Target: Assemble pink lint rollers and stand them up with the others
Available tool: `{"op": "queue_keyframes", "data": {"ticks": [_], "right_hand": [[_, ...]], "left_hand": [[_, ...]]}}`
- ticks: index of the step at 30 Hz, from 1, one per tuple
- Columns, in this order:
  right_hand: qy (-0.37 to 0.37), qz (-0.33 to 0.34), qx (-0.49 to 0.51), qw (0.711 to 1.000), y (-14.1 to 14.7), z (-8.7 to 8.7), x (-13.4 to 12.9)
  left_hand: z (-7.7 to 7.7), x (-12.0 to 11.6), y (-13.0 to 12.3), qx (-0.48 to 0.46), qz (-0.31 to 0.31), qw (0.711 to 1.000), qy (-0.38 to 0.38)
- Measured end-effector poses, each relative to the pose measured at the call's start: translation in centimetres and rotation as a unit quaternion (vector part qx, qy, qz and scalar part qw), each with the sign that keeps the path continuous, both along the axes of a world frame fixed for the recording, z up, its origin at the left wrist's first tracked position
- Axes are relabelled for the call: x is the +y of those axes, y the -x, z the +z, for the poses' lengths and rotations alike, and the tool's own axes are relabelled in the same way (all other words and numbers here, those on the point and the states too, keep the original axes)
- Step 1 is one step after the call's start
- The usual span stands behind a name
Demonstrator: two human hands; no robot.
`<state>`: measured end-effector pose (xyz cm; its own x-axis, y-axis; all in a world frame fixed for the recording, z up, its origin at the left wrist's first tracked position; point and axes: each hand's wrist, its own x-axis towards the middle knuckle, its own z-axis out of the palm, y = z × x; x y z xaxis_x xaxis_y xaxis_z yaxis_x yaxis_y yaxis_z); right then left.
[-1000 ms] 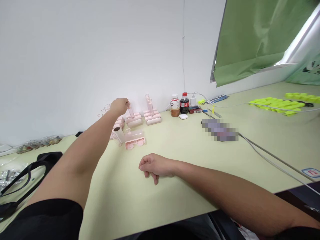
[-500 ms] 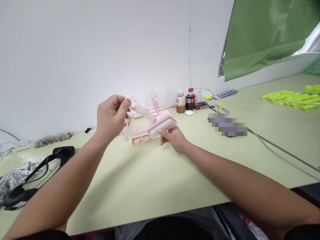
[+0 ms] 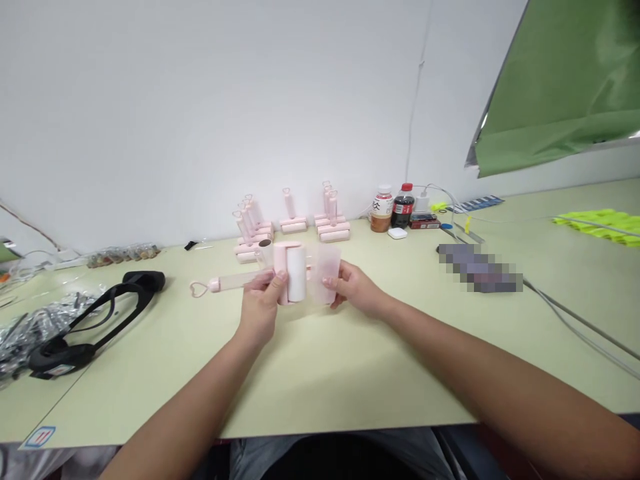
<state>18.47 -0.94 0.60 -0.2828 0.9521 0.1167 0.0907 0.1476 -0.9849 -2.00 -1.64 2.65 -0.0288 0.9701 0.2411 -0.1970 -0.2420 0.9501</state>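
My left hand [image 3: 260, 310] is closed around the neck of a pink lint roller [image 3: 281, 263], whose white sticky roll [image 3: 297, 277] faces right. Its clear handle [image 3: 235, 281] points left and ends in a heart-shaped loop. In my right hand [image 3: 357, 290], pinched between thumb and fingers, is a translucent pink roller cover [image 3: 326, 267], held upright just right of the roll with a narrow gap between. A small tube with a dark end [image 3: 265, 247] shows behind my left hand; I cannot tell what it belongs to.
Several pink lint rollers [image 3: 334, 233] stand in groups along the wall. Two bottles [image 3: 402, 208], a white case [image 3: 397, 233] and cables are behind on the right, with a blurred dark object [image 3: 475, 268] nearer. A black headset strap [image 3: 107, 333] and clear plastic wrapping [image 3: 33, 340] lie left.
The cover has come apart from the roller's head. My left hand has moved from the handle's end to near the head, and the roller has turned with its handle leftward.
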Motion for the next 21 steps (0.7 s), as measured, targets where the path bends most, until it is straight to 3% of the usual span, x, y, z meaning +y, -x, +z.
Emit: {"op": "queue_keyframes", "data": {"ticks": [2, 4, 6, 9, 13, 21], "right_hand": [[-0.013, -0.091, -0.152, 0.984, -1.6, 0.7, 1.0], [-0.070, -0.153, -0.345, 0.923, -3.3, 1.2, 1.9], [-0.096, -0.148, -0.491, 0.853, -4.6, 1.7, 2.6], [-0.091, -0.104, -0.587, 0.798, -5.5, 2.3, 3.2], [-0.088, -0.067, -0.627, 0.771, -5.2, 2.9, 3.9], [-0.082, -0.052, -0.633, 0.768, -3.4, 2.0, 5.7]], "left_hand": [[0.4, 0.9, 0.8, -0.077, 0.032, 0.996, 0.010], [0.8, 1.6, 1.4, -0.136, 0.043, 0.990, 0.014], [1.2, 1.9, 1.8, -0.170, 0.044, 0.984, 0.019], [1.7, 1.8, 1.9, -0.188, 0.045, 0.981, 0.023], [2.2, 1.5, 1.8, -0.192, 0.055, 0.979, 0.028], [2.3, 1.7, 1.9, -0.181, 0.050, 0.981, 0.039]]}}
